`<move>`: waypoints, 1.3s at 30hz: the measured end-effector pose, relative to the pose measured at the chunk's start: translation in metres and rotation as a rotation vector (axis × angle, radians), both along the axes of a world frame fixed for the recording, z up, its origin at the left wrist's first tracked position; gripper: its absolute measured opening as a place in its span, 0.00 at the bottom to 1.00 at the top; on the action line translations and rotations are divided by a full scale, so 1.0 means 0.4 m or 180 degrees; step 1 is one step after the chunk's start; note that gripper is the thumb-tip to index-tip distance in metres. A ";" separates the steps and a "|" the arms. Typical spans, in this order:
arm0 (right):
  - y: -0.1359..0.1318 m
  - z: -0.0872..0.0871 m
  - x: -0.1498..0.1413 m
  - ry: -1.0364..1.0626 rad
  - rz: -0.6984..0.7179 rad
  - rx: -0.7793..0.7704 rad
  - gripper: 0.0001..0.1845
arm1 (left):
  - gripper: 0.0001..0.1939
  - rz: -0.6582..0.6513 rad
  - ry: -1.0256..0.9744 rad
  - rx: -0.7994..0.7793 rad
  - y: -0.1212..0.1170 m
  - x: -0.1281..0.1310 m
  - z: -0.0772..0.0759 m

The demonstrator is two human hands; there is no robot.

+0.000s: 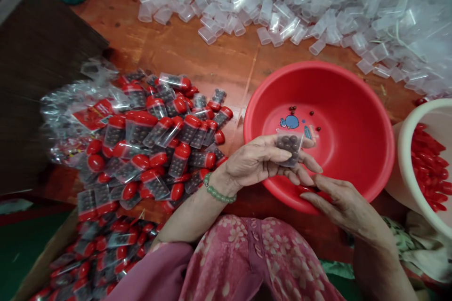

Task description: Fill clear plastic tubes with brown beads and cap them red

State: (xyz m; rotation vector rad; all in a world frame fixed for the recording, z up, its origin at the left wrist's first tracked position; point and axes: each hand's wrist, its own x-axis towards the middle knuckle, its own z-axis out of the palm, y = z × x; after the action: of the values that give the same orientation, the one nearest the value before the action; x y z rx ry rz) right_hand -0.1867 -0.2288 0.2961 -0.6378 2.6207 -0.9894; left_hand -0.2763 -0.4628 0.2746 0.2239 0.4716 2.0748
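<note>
Over the near rim of a red basin, my left hand grips a small clear plastic case with dark round balls showing through its wall. A green bead bracelet circles that wrist. Close beside it, my right hand is closed, thumb against fingers, on a red cap that is mostly hidden by the fingers. Its fingertips are near those of my left hand. A few loose dark balls lie on the basin's floor, by a blue printed picture.
Filled cases with red caps lie heaped at left, beside clear plastic bags. Clear open sleeves are piled along the back. At right stands a white tub of red caps. A dark box-like piece borders the left.
</note>
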 end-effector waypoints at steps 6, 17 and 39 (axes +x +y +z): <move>-0.001 0.003 -0.003 -0.0097 -0.0029 0.0035 0.07 | 0.19 0.0092 0.0113 -0.0128 -0.001 0.005 0.008; -0.001 0.001 0.001 -0.0124 -0.0135 0.0091 0.08 | 0.20 0.0138 0.0193 -0.0224 0.002 0.009 0.006; 0.018 -0.008 -0.015 -0.0045 -0.0772 -0.0228 0.09 | 0.22 0.0071 0.0041 -0.0048 -0.010 0.001 -0.005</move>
State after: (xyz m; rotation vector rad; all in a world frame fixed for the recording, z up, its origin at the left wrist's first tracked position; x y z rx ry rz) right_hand -0.1929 -0.2216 0.2930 -0.3310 2.7062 -1.1553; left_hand -0.2758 -0.4667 0.2727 0.2242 0.4994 2.0920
